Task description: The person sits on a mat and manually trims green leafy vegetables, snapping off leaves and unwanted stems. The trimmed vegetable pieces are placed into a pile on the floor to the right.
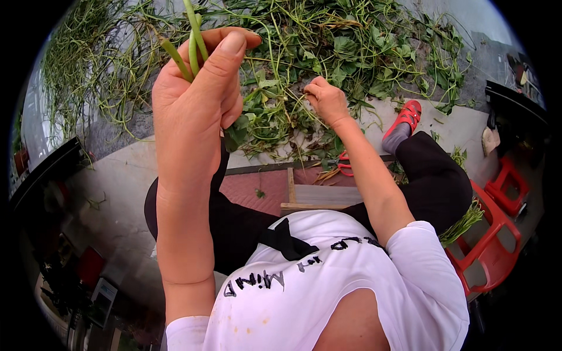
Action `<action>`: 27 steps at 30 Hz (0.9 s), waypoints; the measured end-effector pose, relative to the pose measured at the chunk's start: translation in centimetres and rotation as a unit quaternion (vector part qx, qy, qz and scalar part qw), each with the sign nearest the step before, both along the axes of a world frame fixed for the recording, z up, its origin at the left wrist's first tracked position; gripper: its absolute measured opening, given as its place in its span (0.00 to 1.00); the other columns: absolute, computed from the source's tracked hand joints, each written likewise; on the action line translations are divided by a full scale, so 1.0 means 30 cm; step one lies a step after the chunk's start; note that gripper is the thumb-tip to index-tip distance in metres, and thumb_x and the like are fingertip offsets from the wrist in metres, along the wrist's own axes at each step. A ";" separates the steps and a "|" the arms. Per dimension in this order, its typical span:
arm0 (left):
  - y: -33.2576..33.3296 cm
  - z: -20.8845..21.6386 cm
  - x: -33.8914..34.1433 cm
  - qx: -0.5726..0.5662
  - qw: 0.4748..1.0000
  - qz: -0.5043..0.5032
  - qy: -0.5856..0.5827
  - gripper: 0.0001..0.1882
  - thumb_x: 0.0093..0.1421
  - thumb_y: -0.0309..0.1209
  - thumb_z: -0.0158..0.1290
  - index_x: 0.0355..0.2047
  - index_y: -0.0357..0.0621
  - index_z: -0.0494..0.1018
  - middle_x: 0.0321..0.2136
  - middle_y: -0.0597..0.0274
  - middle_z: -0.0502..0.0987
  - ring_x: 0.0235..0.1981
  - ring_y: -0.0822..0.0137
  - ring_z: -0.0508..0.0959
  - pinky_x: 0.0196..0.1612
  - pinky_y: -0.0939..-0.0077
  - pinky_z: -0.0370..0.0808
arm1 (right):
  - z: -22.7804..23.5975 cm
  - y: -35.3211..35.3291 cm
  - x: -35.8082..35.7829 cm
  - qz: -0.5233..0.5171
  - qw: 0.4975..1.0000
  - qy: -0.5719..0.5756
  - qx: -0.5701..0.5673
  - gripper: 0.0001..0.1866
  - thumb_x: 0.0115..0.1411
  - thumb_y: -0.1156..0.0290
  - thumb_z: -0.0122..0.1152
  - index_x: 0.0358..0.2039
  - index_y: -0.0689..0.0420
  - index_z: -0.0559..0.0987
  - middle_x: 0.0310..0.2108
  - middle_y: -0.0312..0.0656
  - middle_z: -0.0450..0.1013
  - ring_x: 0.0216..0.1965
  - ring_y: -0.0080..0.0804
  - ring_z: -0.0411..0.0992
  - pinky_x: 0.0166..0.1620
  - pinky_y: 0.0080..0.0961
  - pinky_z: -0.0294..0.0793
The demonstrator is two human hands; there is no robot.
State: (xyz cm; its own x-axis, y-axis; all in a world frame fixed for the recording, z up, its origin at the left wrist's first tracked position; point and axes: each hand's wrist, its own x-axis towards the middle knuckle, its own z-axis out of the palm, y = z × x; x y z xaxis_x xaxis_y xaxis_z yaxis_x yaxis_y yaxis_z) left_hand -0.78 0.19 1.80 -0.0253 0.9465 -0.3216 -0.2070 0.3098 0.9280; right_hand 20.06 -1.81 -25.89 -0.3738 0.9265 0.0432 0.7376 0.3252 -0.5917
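Note:
Raised close in front of me, my left hand (202, 93) is closed around a few thick green stems (198, 38). They stick up between its thumb and fingers, and one has a cut end. A green leaf (236, 133) hangs below this hand. Farther away and to the right, my right hand (329, 100) is closed, its fingertips pinched together at the near edge of a pile of leafy green vines (345, 50). Whatever lies between those fingertips is too small to make out. Red-handled scissors (345, 164) lie near my right forearm, among plant scraps.
The vines spread widely over the floor ahead. A wooden frame (291, 186) and a reddish mat (246, 193) lie between my legs. My foot in a red shoe (405, 120) is beside the pile. Red plastic stools (494, 257) and a green stem bundle (465, 225) are at right.

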 end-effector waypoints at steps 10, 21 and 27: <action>0.049 -0.033 0.020 0.118 0.981 -0.023 0.151 0.12 0.61 0.36 0.49 0.31 0.41 0.76 0.15 0.77 0.64 0.18 0.83 0.59 0.20 0.84 0.55 | 0.605 0.135 0.056 -0.129 0.830 0.521 -0.151 0.07 0.54 0.77 0.62 0.34 0.61 0.77 0.24 0.33 0.72 0.17 0.14 0.62 0.17 0.12 0.57; 0.039 -0.078 0.044 0.076 0.968 -0.122 0.204 0.13 0.62 0.35 0.48 0.30 0.38 0.74 0.15 0.73 0.65 0.19 0.81 0.62 0.22 0.84 0.60 | 0.687 0.089 0.113 -0.215 0.622 0.721 -0.216 0.04 0.58 0.75 0.57 0.35 0.56 0.76 0.33 0.41 0.76 0.22 0.20 0.67 0.19 0.16 0.63; 0.003 -0.103 0.089 0.070 0.933 -0.217 0.277 0.15 0.62 0.38 0.47 0.29 0.37 0.73 0.16 0.68 0.70 0.19 0.77 0.67 0.24 0.79 0.64 | 0.766 0.063 0.042 -0.161 0.628 0.730 -0.215 0.07 0.58 0.76 0.56 0.37 0.57 0.76 0.34 0.44 0.75 0.26 0.26 0.73 0.24 0.21 0.74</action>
